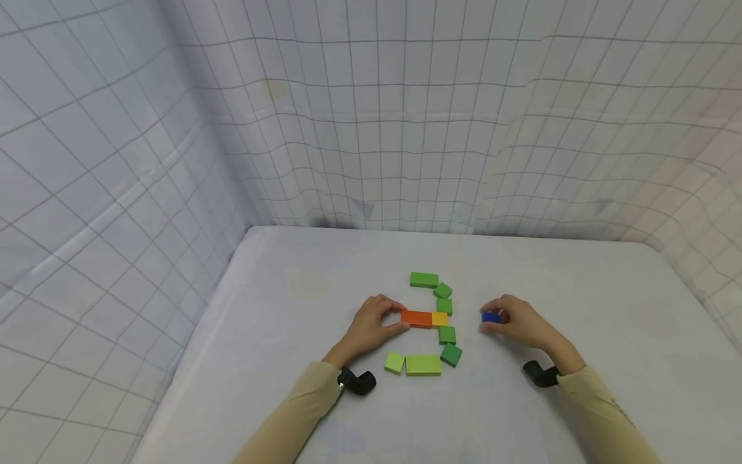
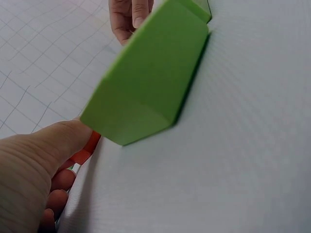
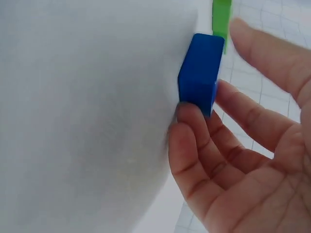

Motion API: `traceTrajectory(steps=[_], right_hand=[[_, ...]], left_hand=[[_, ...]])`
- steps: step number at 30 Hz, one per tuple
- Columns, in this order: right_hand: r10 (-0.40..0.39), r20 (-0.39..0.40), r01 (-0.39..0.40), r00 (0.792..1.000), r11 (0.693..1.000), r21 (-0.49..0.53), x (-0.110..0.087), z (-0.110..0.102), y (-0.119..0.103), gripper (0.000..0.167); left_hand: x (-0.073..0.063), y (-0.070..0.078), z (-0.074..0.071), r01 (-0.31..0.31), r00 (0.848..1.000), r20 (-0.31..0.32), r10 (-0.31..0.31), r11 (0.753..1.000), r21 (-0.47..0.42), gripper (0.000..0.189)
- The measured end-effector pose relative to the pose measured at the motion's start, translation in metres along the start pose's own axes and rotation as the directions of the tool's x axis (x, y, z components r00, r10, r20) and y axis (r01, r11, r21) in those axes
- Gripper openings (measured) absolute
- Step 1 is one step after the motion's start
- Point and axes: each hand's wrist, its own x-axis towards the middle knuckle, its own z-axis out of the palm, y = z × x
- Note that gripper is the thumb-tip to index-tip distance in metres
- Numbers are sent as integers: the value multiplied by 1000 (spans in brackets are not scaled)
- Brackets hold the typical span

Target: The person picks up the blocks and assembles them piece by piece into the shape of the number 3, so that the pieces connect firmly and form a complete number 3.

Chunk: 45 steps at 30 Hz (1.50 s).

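Note:
An orange-red rectangular block (image 1: 417, 319) lies on the white table, its right end against a small yellow block (image 1: 439, 319). My left hand (image 1: 371, 325) pinches its left end between thumb and index finger; in the left wrist view only a bit of the orange-red block (image 2: 88, 148) shows past the thumb. To the right, apart from the row, my right hand (image 1: 518, 322) holds a blue block (image 1: 490, 317). The right wrist view shows curled fingers about the blue block (image 3: 201, 68), with the thumb tip beside its upper edge.
Several green blocks form a curved line: a long one (image 1: 424, 280) at the top, small ones down the right side, and a lime-green long block (image 1: 423, 365) with a lime square (image 1: 395, 362) at the bottom. Gridded white curtains (image 1: 406, 129) surround the white table (image 1: 278, 283).

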Motion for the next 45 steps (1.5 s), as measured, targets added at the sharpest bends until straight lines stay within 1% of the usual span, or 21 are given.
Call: traceTrajectory(steps=[5,8,10,13,17,21,25,28,32,35,37,40,45], right_hand=[[50,52,-54,997,996,76,-1,-5,11,37],[89,90,-98,992,990,106,9,-12,17,37],[122,93,-131,988,987,90,21,-16,20,38],[171,84,-178,982,981,77,44,-20,24,41],[232,72,-238,970,966,101,79,-20,26,43],[293,68,-300,954,945,129,110,-14,22,42],[313,86,-323,946,933,161,130,-6,11,44],[315,122,-333,941,927,172,136,-4,5,45],[316,167,-345,934,919,192,135,-7,4,44],[318,181,-351,931,917,192,135,-9,6,41],[336,181,-367,924,912,181,138,-10,5,39],[371,196,-402,908,903,153,146,-12,-1,36],[443,238,-482,864,866,136,161,-15,-16,30]], left_hand=[[0,0,1,1,1000,2,-1,1000,-1,34],[0,0,0,-8,1000,-2,8,1000,1,33],[0,0,0,-9,1000,0,9,1000,4,33],[0,0,-1,-7,1000,2,7,1000,2,33],[0,0,-1,-3,1000,6,3,1000,-1,34],[0,0,-1,0,1000,5,0,1000,3,33],[-1,-1,0,1,1000,5,-1,1000,9,33],[0,-1,0,4,1000,6,-4,1000,8,33],[0,0,1,9,1000,0,-9,1000,2,33],[0,0,1,5,1000,-2,-5,1000,-2,33],[0,1,1,0,1000,2,0,1000,-5,34],[0,1,0,-4,1000,4,4,1000,-2,35],[-1,-1,2,7,1000,-5,-7,1000,-8,34]])
